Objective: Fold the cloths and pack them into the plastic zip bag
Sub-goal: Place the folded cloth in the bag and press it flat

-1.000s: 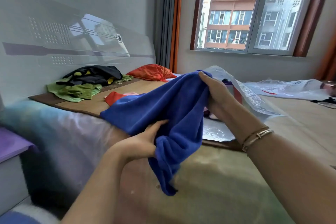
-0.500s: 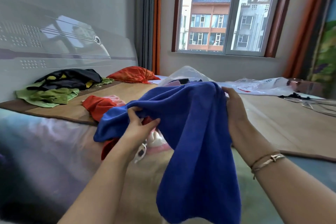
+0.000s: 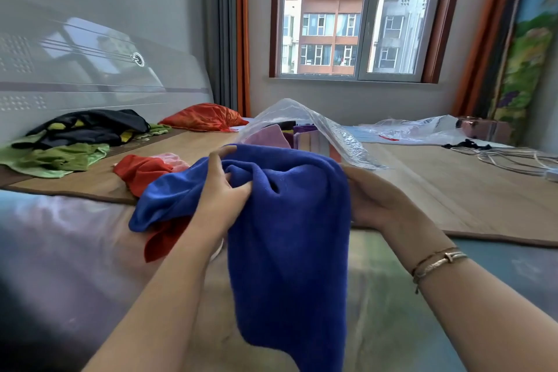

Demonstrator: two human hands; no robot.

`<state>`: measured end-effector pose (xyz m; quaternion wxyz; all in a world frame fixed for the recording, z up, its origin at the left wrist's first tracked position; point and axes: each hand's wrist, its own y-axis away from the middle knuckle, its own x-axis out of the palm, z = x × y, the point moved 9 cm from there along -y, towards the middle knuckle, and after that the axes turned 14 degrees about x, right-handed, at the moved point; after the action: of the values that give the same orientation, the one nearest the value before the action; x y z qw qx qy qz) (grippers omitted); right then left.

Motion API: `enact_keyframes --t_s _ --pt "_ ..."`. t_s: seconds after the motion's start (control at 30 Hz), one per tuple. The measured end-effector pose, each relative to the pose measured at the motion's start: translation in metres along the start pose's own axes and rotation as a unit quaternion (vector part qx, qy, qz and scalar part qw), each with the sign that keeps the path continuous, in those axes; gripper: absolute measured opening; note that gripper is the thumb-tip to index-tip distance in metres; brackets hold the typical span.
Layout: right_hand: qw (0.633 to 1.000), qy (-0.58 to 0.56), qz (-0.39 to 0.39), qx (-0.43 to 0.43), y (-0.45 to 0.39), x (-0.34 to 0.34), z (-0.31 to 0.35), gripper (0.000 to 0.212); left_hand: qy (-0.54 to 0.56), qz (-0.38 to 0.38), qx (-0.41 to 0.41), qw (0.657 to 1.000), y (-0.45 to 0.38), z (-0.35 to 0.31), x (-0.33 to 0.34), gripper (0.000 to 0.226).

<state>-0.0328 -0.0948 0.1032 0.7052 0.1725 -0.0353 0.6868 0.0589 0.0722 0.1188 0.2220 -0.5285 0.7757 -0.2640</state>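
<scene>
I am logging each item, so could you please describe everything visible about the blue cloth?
The blue cloth is a plain, deep-blue, fleecy-looking towel, unfolded and bunched. The left hand grips its gathered upper part; the right hand holds its right edge. Most hangs down between the arms in front of the bed; one corner trails left over the red cloth.

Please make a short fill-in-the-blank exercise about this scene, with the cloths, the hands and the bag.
1. Both hands hold a cloth whose colour is ____.
2. Bracelets are worn on the ____ wrist.
3. The zip bag behind the cloth is made of clear ____.
4. The left hand grips the cloth near its ____ edge.

Missing words: blue; right; plastic; top
</scene>
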Motion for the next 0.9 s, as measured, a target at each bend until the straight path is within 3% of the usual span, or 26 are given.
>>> enact_keyframes --t_s 0.13,0.23,0.37,0.57,0.7,0.8,0.9 --pt "0.998 -0.004 -0.042 -0.036 0.018 -0.018 0.011 0.048 0.024 0.018 0.011 0.999 -0.002 -0.021 -0.018 0.048" --pt "0.988 -0.068 -0.076 -0.114 0.033 -0.034 0.027 0.029 0.103 0.013 0.029 0.994 -0.004 -0.036 -0.025 0.042" --pt "0.962 -0.148 -0.086 -0.212 0.061 -0.047 0.047 0.021 0.201 -0.006 0.065 0.977 -0.007 -0.06 -0.025 0.033" --pt "0.942 -0.163 -0.092 -0.28 0.102 -0.052 0.063 0.012 0.232 -0.028 0.062 0.97 -0.007 -0.075 -0.019 0.025" --pt "0.937 -0.203 -0.107 -0.265 0.118 -0.073 0.057 0.013 0.156 -0.035 0.023 0.987 -0.009 -0.056 -0.014 0.019" --pt "0.933 -0.206 -0.207 -0.21 0.121 -0.104 0.037 0.007 0.084 -0.01 -0.054 0.995 -0.009 -0.024 -0.006 0.015" --pt "0.923 -0.179 -0.311 -0.141 0.129 -0.131 0.012 0.018 0.061 0.047 -0.126 0.989 -0.004 0.009 0.006 0.017"
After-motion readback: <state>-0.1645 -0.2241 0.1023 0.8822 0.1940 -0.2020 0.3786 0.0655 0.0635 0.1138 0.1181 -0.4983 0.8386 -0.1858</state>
